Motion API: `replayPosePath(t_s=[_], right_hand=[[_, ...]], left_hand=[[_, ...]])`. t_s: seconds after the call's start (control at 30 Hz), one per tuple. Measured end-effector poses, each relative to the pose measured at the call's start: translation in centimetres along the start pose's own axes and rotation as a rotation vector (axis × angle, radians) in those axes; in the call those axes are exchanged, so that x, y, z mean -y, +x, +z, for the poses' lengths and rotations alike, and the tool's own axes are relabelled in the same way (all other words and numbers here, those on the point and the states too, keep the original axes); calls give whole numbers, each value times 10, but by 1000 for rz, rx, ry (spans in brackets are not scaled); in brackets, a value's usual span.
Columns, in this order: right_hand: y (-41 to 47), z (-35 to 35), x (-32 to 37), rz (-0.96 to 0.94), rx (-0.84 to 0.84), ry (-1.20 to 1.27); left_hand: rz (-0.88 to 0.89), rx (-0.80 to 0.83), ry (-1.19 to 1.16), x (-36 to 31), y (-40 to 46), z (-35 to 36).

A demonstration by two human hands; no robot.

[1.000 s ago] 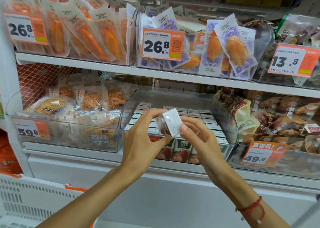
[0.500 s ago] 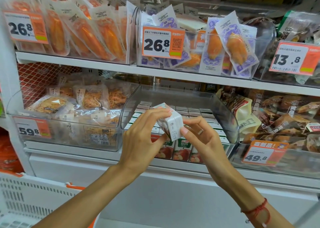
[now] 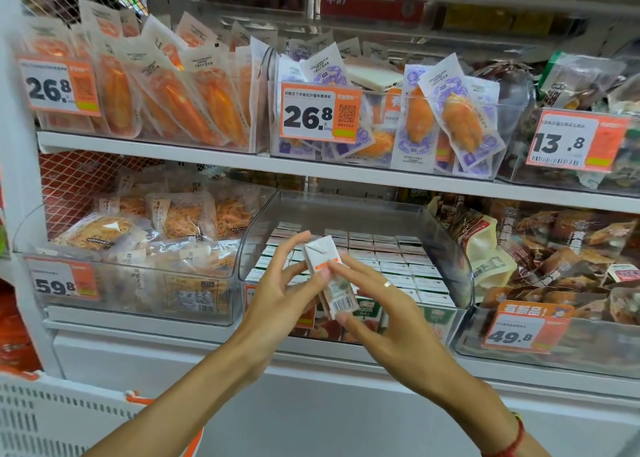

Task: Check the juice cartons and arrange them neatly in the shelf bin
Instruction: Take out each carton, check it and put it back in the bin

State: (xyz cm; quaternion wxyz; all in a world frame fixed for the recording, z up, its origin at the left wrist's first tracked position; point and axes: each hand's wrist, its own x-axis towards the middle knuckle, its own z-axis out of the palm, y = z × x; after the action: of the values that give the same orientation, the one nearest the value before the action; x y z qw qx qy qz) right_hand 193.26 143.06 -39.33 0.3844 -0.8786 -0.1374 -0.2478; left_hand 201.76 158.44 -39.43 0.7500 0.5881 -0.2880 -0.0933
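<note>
Head view: left hand (image 3: 277, 293) and right hand (image 3: 377, 304) pinch 1 juice carton (image 3: 329, 276) above the clear shelf bin (image 3: 346, 210) of cartons.

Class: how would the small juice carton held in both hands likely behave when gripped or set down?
The carton looks stiff: its folded edges hold shape between the fingers. Probably light, since fingertips alone carry it. Tall and narrow, it may tip if set down carelessly.

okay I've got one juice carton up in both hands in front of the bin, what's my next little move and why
Probably lower the carton back into the clear bin. Both your left hand and right hand pinch it tilted above the rows of cartons, barcode facing you, so the check seems about finished, and those rows stand upright with tops level.
</note>
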Motion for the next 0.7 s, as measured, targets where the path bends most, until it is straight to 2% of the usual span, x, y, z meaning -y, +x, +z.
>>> replayPosePath(t_s=[0.13,0.23,0.33,0.5,0.6,0.7], right_hand=[[2,-6,2,19,16,43],[2,-9,1,48,-13,52],[1,-10,3,138,-65,184],[5,-10,5,336,-237,377],[9,-8,6,504,-336,503],[11,-8,7,613,-351,522]], left_hand=[[-183,71,-158,2,1,-4],[-294,102,-181,3,3,-6],[-386,164,-118,1,6,-10],[-485,355,4,4,7,-15],[-486,343,119,8,6,-13],[-485,293,301,7,3,-10]])
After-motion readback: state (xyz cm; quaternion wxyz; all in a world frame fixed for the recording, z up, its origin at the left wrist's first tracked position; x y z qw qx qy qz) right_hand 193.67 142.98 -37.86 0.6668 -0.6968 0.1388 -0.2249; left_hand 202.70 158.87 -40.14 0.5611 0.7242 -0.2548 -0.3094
